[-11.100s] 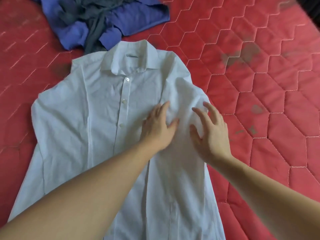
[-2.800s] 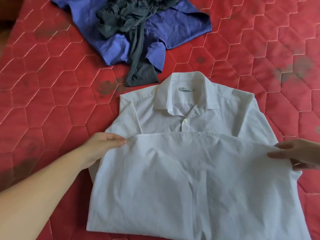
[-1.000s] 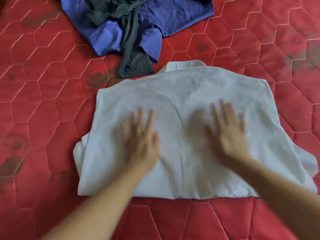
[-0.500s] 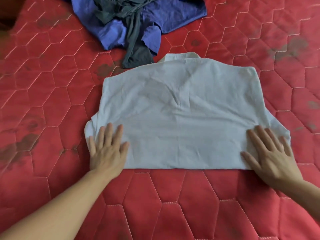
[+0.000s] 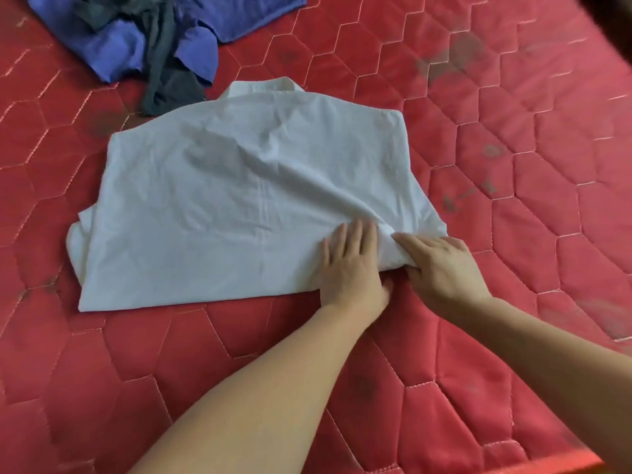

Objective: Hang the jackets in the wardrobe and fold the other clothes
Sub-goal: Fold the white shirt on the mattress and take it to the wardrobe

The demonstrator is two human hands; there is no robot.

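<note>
Whereas half a second ago the two hands lay flat at opposite near corners of the folded white shirt [image 5: 239, 200], both have now come together at its near right corner. The left hand [image 5: 352, 265] has crossed over from the left side and presses down on the cloth with straight, flat fingers, grasping nothing. The right hand [image 5: 441, 268] sits just beside it, its fingers curled round the bunched corner of fabric, which has risen into a small ridge between the two hands. Creases now run from that corner diagonally across the shirt, where the surface was smoother before. The left near corner, earlier pinned, lies free.

One white shirt lies folded in the middle of the red quilted mattress [image 5: 513, 148], its collar [image 5: 270, 86] peeking out at the far edge. Beyond it, at the far left, one blue garment [image 5: 116, 53] lies crumpled with one dark grey garment [image 5: 167, 80] draped over it; the grey piece's end reaches almost to the shirt's far edge. Two hands and two bare forearms are in view.
</note>
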